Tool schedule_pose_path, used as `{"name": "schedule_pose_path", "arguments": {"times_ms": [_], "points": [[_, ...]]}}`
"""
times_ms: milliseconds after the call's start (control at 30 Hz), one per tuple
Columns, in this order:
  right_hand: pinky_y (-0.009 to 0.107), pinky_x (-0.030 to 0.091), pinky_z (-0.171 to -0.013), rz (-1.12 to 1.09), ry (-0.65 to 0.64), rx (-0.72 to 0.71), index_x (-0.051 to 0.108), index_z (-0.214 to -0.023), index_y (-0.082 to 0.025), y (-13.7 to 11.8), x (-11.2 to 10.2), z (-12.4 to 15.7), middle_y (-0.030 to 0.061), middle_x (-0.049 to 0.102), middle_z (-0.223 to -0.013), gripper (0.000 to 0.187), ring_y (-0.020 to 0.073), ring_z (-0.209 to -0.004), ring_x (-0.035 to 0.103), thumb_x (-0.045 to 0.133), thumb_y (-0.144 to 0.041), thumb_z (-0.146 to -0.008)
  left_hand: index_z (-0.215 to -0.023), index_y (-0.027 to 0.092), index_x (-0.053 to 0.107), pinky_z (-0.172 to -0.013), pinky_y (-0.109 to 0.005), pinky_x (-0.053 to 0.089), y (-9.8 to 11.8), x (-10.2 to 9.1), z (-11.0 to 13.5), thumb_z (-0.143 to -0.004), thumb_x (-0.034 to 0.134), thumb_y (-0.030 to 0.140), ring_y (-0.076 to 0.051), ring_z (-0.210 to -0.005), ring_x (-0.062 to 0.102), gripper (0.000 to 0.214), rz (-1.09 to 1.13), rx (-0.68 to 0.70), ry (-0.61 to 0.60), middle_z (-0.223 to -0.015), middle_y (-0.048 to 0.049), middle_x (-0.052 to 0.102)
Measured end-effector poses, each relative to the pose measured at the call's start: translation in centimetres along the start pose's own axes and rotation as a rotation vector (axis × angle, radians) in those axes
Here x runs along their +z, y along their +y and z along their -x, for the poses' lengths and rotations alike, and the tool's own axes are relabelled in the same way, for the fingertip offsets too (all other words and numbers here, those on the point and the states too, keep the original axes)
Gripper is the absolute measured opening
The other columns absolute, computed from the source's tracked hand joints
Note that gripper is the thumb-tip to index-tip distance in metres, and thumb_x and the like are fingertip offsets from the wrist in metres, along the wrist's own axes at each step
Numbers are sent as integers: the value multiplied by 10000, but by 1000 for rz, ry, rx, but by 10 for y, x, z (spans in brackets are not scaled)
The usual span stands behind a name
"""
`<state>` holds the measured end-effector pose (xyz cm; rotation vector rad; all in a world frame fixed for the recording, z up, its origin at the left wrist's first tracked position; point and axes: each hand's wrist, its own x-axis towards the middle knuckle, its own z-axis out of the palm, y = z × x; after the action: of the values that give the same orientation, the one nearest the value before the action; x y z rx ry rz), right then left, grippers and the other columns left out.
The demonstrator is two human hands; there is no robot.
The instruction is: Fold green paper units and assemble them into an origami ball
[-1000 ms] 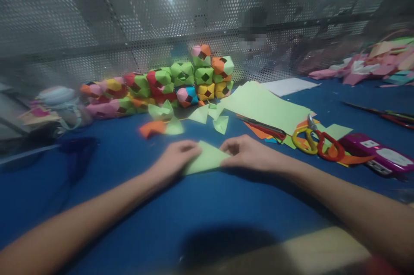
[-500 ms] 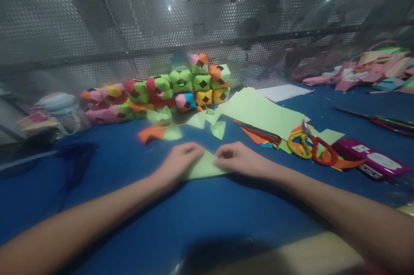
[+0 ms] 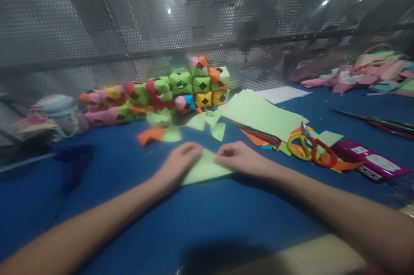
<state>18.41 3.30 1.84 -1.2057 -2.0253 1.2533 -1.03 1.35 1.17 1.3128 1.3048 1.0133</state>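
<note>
A light green sheet of paper [image 3: 206,169], folded to a triangle shape, lies on the blue table between my hands. My left hand [image 3: 183,160] is closed at the paper's left side, its fingers curled over the edge. On the right side my right hand [image 3: 237,158] pinches the paper with thumb and fingers bent together. Just beyond my hands are small folded green paper pieces [image 3: 217,131] and a folded orange piece [image 3: 150,137].
Colourful folded paper cubes [image 3: 180,83] are stacked at the back. To the right lie green sheets [image 3: 258,111], scissors with yellow and red handles [image 3: 323,152], and a purple box [image 3: 371,160]. A pale cup-like container [image 3: 60,111] stands left, before a perforated metal panel [image 3: 142,11].
My left hand has slid very slightly left, and a little more of the green paper shows between the hands. My right hand stays in place on it.
</note>
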Motion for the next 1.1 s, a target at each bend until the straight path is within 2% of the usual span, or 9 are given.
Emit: {"name": "schedule_pose_path", "arguments": {"times_ms": [67,167,400,600,733,833,1100], "points": [[229,321,-526,14,-17,6,634,-723,-150,-2,0,1,-17,529,-628,220,96,-564,418,573,-360,-749,-794,160,650,-592,-249,411,0,3,3,-714,642,401,-135,-644,526,253,-111,27,-27,-698,-20,612],[235,349,-565,18,-53,-5,642,-742,-152,-3,-2,2,-11,556,-655,241,104,-595,455,557,-375,-767,-759,163,661,-583,-249,406,-1,3,5,-740,614,387,-138,-643,521,230,-154,68,-14,-698,-23,623],[238,376,-590,49,-44,-31,638,-709,-152,2,-4,1,-4,584,-650,236,107,-607,495,547,-354,-790,-782,164,664,-597,-250,392,-2,-1,6,-739,613,404,-132,-634,507,249,-142,82,24,-729,-18,629],[228,421,-590,-7,-70,70,624,-634,-160,-3,-17,3,11,649,-637,225,104,-594,557,639,-354,-746,-756,152,647,-618,-262,391,-5,-1,4,-703,631,365,-131,-618,505,221,-51,87,151,-668,-9,613],[227,431,-565,-35,-45,93,632,-607,-156,-5,-24,4,10,651,-595,257,95,-541,547,695,-386,-700,-734,145,641,-614,-261,383,-5,-1,4,-694,639,352,-128,-610,493,211,-23,93,147,-638,-5,593],[230,452,-585,-85,-65,101,671,-644,-143,-4,-26,4,29,682,-643,274,98,-560,570,718,-411,-673,-723,145,636,-614,-264,384,-6,-2,4,-690,643,346,-129,-613,492,203,-9,109,147,-628,-1,580],[244,451,-598,-187,-55,89,662,-643,-133,10,-33,-3,62,693,-686,324,105,-579,573,706,-452,-684,-724,150,645,-604,-262,379,-10,-5,1,-692,648,346,-122,-598,483,198,-16,111,159,-618,3,572]]}}
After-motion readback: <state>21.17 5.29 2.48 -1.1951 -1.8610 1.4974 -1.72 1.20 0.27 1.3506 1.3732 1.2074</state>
